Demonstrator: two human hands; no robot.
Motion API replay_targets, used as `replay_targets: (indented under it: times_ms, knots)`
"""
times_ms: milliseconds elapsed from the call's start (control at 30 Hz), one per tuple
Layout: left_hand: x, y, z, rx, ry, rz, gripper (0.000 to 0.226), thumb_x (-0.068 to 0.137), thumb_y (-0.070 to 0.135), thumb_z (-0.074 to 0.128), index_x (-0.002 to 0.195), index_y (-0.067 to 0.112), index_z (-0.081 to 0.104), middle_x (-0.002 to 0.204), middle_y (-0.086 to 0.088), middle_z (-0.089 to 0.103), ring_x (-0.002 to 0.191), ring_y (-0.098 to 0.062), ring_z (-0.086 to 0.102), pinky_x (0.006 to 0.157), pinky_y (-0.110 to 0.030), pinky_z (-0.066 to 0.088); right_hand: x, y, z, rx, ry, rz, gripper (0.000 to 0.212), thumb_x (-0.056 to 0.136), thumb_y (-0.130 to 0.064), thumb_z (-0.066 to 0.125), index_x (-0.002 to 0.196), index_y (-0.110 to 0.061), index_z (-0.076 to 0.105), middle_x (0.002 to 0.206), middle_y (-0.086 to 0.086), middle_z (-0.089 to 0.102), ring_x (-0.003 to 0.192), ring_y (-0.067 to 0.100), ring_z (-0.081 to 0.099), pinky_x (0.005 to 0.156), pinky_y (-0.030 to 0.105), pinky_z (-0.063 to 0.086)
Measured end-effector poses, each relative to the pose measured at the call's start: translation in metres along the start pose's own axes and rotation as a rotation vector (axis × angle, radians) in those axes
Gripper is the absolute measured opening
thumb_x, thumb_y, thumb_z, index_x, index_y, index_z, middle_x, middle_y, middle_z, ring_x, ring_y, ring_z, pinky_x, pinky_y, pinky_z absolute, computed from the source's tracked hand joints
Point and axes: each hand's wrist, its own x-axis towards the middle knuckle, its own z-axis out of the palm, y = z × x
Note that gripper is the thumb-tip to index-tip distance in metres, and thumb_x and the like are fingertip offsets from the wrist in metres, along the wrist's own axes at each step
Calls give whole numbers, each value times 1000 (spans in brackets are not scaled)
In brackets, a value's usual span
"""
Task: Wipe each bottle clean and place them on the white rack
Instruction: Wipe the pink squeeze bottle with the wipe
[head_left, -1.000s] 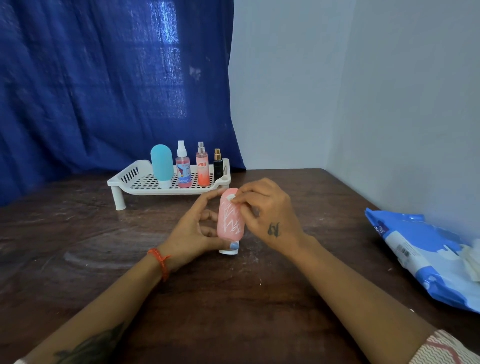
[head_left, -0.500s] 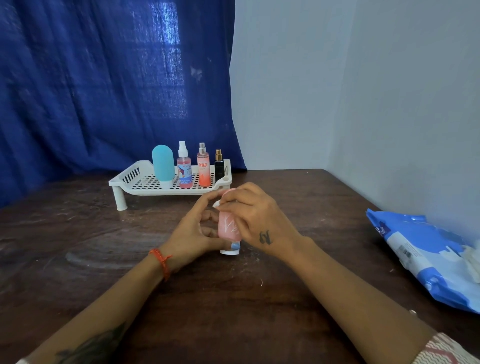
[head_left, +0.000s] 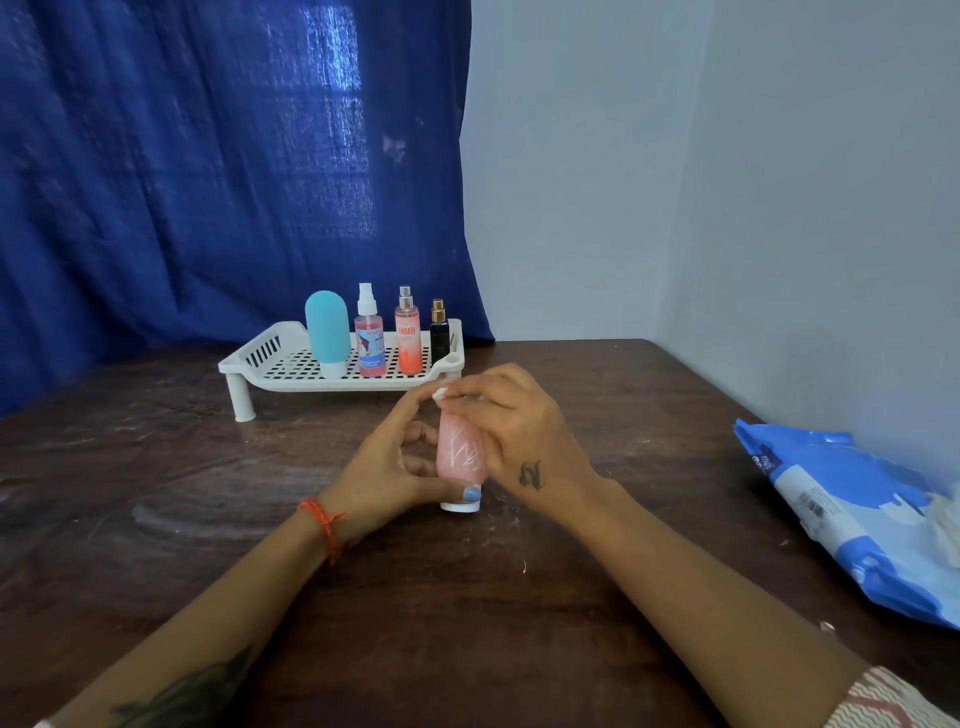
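Since the earlier frames, the right hand (head_left: 511, 431) has shifted upward along the pink bottle (head_left: 460, 453), so that its fingertips now pinch a small white wipe (head_left: 441, 393) at the bottle's upper end rather than against the middle of its body; the left hand (head_left: 387, 462) has kept its grip low on the bottle. Head view: the pink bottle stands cap-down on the brown table (head_left: 467, 613), tilted slightly, between the two hands. Left hand: fingers curled round the left side of the bottle, thumb near the white cap (head_left: 460, 506). Right hand: fingers curled over the top and right side of the bottle, wipe held between fingertips and bottle. Beyond the hands, well apart from them, stands the white rack (head_left: 291, 364), carrying four upright bottles in a row: a teal bottle (head_left: 327, 332) furthest left, then a pink spray bottle (head_left: 370, 338), an orange spray bottle (head_left: 408, 338), and a small black bottle (head_left: 439, 332) at the right end. To the right of the right hand, well apart, a blue and white wipes pack (head_left: 852, 514) lies on the table near the wall. A blue curtain (head_left: 208, 171) hangs behind the rack.
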Motion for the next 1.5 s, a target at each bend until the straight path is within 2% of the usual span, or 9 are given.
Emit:
replay_targets:
  times_ms: [67,267,500,600,700,867,1033,1200,1500]
  knots:
    - [0,0,0,0,-5,13,93,60,1,83,125,49,36,116,-4,57,101,-22,64,74,-29,57,1,0,-1,35,-13,-45,43,59,0,82,100,-3,70,102,11,68,101,19,49,83,33,49]
    - [0,1,-1,-6,-25,-16,100,61,1,82,134,47,33,115,-8,59,98,-24,66,77,-33,58,-1,3,-9,79,22,39,23,68,-7,64,89,-7,74,92,6,71,87,22,61,77,26,47]
    - [0,1,0,-7,-15,-21,95,60,1,83,123,55,36,116,-8,56,98,-28,65,74,-30,58,-3,7,-5,67,113,253,37,82,-27,46,101,-8,71,101,9,70,94,21,64,85,29,51]
    - [0,1,0,-28,-6,-19,93,60,-1,82,121,54,36,116,-8,56,98,-27,65,72,-29,58,-4,7,-2,59,85,198,24,81,-13,61,102,-8,71,103,9,70,95,21,63,86,23,45]
    - [-1,1,-1,-41,-10,-14,94,61,-2,81,123,52,36,120,-8,55,101,-28,64,75,-32,58,-4,9,-3,82,43,127,25,73,-1,69,97,-8,72,99,7,71,93,18,63,85,21,44]
    - [0,-1,-2,-35,-22,-17,97,62,-3,81,127,52,35,121,-9,55,100,-28,64,76,-32,58,-3,8,-10,136,56,115,27,77,-17,50,83,-11,76,87,3,73,81,14,65,76,20,48]
    - [0,0,-1,-18,-8,-8,94,62,-1,82,122,55,35,122,-4,51,101,-28,62,72,-27,58,-7,16,-2,77,137,261,17,77,-3,68,90,-12,74,90,4,73,83,16,67,77,22,51]
    - [0,-1,-1,3,10,-10,95,61,2,83,124,53,35,120,-4,53,99,-27,64,72,-29,58,-5,12,-2,138,133,253,20,80,-6,66,99,-10,73,98,7,72,90,18,66,83,21,47]
    - [0,-2,-2,31,12,-7,96,60,7,84,128,52,32,114,-7,57,93,-23,66,71,-26,57,-6,12,-4,171,92,269,16,70,1,71,80,-10,76,81,3,73,76,14,67,70,28,56]
